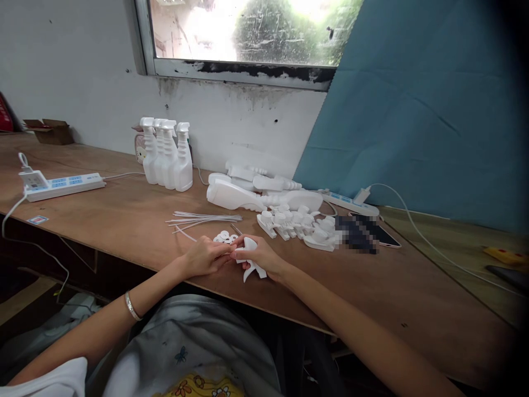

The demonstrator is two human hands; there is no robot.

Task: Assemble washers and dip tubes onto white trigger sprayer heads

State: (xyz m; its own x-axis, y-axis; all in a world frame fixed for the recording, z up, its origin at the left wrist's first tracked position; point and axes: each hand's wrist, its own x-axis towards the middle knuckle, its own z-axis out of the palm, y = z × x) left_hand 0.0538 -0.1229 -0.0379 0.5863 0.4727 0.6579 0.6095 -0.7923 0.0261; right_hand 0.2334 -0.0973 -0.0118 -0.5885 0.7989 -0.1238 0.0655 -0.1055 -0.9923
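Note:
Near the table's front edge, my right hand point(262, 255) is closed around a white trigger spray head point(250, 244), whose trigger and nozzle end point down toward me. My left hand point(210, 256) meets it from the left, thumb and fingers pinched together at the spray head's end; what they pinch is too small to make out. Just behind my fingertips lies a small pile of white ring washers point(223, 236). Thin white tubes point(202, 219) lie in a loose bundle farther back. More white spray heads point(291, 220) sit in a cluster to the right.
Several white spray bottles point(184, 165) with heads stand by the wall at left. Others without heads point(233, 196) lie behind the cluster. Power strips point(66, 185) with cables sit at left and back right. A phone point(386, 236) lies at right, beside a blurred patch.

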